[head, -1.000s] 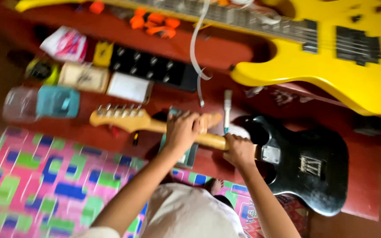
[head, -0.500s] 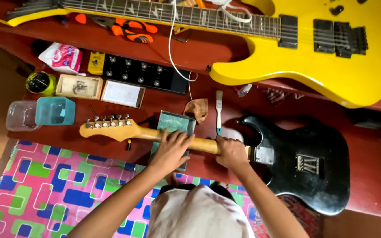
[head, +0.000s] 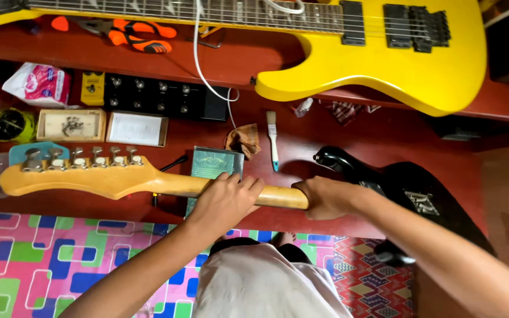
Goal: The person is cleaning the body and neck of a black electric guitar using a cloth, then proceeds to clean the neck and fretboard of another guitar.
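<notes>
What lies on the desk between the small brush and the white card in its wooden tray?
In the head view, a crumpled brown cloth lies between the brush and the tray; a white cable hangs above.

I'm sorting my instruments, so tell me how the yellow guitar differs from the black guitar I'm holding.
The yellow guitar lies untouched on the upper shelf, fretboard and strings facing up. The black guitar sits lower, its pale wood neck turned back-side up, with the left hand and the right hand each closed around it. Both are electric guitars lying with necks pointing left.
</notes>
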